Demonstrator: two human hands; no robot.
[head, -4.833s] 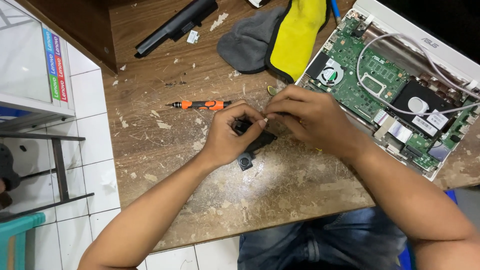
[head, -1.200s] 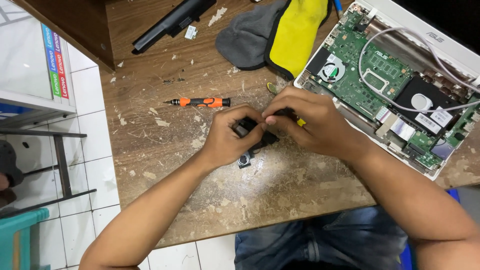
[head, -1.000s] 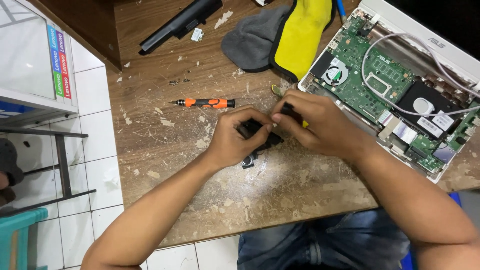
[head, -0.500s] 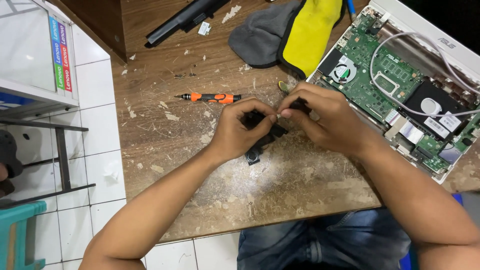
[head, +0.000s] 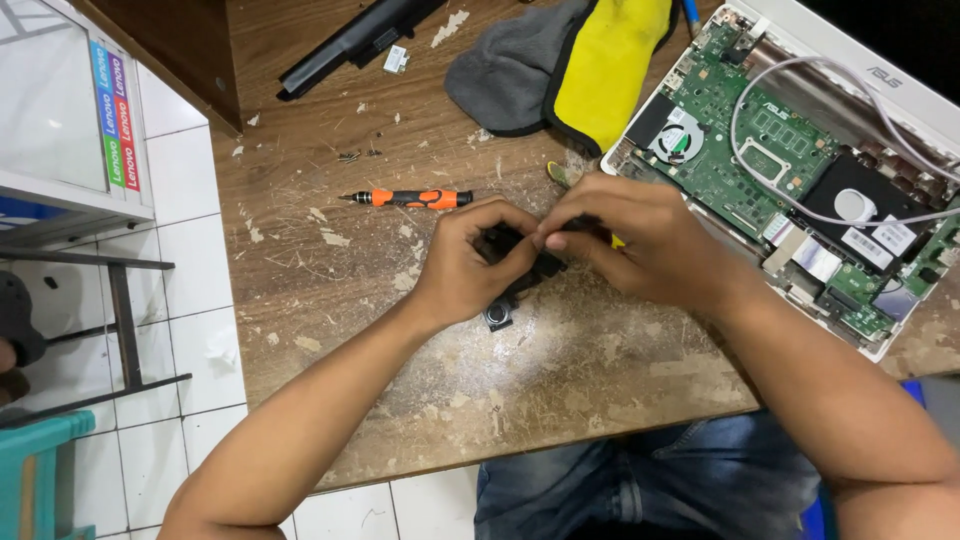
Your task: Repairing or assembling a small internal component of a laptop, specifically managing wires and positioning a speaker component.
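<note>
Hands meet over the middle of the worn wooden desk (head: 330, 300), both closed around a small black part (head: 520, 275). The left hand (head: 470, 265) grips its near-left end with curled fingers; the right hand (head: 625, 240) pinches its far-right end between thumb and fingertips. The part lies between them, low over the desk or resting on it; which one cannot be told.

Judging by its look, the part is light, stiff plastic with a round metal-rimmed piece (head: 498, 317) at its near end, which sticks out below the left hand. It is probably somewhat fragile: thin plastic can snap if bent, so the solid ends look like the safer places to hold, as both hands do now, rather than the thin middle. It seems matt enough not to slip.

Much is hidden. The fingers cover most of the part, so its full shape and any wires or screws on it cannot be made out. A bit of yellow (head: 617, 241) shows under the right hand, too small to name.

Just beyond the left hand lies an orange-handled screwdriver (head: 405, 198). At far right sits an opened laptop (head: 800, 170) with its green board bare, its right edge cut off. A grey and yellow cloth (head: 560, 65) and a long black battery (head: 350, 42) lie at the far edge.
</note>
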